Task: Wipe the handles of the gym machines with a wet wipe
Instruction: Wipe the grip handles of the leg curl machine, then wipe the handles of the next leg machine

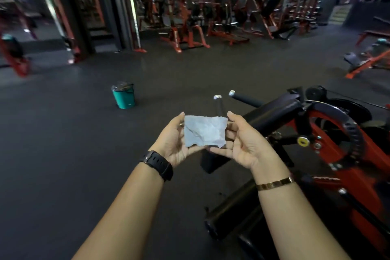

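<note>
1. We see the wet wipe (204, 133), pale and creased, stretched open in the air between both hands. It hangs above the dark floor (63, 133) and touches no handle.
2. The left hand (175, 143) pinches the wipe's left edge. Its thumb lies near the top corner and its fingers curl behind the sheet. A black watch (158, 164) sits on that wrist.
3. The right hand (247, 143) grips the wipe's right edge in the same way, thumb at the top corner and fingers curled under and behind. A gold bracelet (274, 183) circles that wrist.
4. The nearest machine (329, 148) stands at the right edge of the floor, just beside the right hand. It has a red frame, a notched black arc and a black roller pad (272, 116).
5. Beyond the wipe, a black handle (244, 98) with a chrome cap juts out from that machine. Just left of it a thinner bar (217, 97) with a chrome end runs down behind the wipe.
6. A teal bucket (123, 96) stands on the floor, left of the hands and farther off, well apart from the machine. Something dark covers its top, but it is too blurred for us to name.
7. Along the floor's far edge we make out rows of red-and-black gym machines (185, 34), all blurred.
</note>
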A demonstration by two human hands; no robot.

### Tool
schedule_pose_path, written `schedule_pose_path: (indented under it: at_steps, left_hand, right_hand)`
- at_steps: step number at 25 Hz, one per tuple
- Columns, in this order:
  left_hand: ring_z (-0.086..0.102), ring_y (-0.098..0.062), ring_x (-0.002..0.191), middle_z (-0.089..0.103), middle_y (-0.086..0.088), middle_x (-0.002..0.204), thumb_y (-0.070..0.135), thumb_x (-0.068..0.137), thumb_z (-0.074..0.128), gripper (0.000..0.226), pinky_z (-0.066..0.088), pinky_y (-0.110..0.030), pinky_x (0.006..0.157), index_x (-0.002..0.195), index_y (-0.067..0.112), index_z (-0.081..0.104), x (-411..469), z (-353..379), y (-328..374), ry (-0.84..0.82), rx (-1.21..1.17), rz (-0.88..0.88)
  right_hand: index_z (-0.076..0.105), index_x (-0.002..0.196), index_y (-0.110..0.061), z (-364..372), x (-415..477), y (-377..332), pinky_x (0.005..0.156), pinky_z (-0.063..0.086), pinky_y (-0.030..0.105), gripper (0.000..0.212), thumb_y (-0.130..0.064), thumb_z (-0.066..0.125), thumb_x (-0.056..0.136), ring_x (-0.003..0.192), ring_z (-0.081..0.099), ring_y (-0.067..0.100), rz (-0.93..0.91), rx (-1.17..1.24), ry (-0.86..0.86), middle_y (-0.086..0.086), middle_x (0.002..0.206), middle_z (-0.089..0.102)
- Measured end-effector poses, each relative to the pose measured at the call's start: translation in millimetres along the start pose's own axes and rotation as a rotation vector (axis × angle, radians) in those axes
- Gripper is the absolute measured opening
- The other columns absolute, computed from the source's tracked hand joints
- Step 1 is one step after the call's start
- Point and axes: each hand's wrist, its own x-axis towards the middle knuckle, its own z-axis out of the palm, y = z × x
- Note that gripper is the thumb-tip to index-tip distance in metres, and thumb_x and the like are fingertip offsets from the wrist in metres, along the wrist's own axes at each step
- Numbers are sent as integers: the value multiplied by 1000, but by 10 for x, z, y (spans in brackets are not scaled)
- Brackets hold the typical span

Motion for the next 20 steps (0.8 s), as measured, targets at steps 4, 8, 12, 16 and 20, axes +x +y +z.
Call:
schedule_pose_path:
  at_steps: [4,8,12,16,20]
  left_hand:
    - [71,-34,84,69,-20,106,52,95,44,62,59,-42,53,130,1,49,-439,-722,470,62,-41,64]
    - [67,-38,98,64,-24,119,58,93,41,69,60,-46,68,129,0,50,-670,-1351,791,97,-146,114]
    - [63,-40,107,62,-25,120,60,92,41,74,57,-49,76,131,-2,49,-640,-1819,1017,161,-217,159]
    - [63,-40,108,63,-25,120,61,91,40,74,55,-49,79,129,-2,50,-434,-2157,1354,199,-250,206]
    - [64,-39,107,63,-24,120,63,91,38,76,57,-46,77,130,-1,50,-69,-2403,1810,246,-233,249]
  right_hand:
    - [60,116,-11,859,81,300,85,54,50,43,-46,54,92,96,69,31,59,-34,-105,9,104,72]
    - [59,115,-11,1556,227,524,87,52,50,43,-47,52,93,97,68,31,141,-34,-199,11,102,72]
    - [59,116,-11,2042,550,634,84,54,47,45,-48,50,93,93,69,31,202,-47,-267,13,104,72]
    - [60,119,-10,2404,1060,675,83,55,45,44,-45,51,94,97,69,31,224,-39,-363,14,112,69]
    - [59,120,-9,2812,1687,565,86,55,46,44,-44,52,94,101,67,32,260,-25,-425,14,113,69]
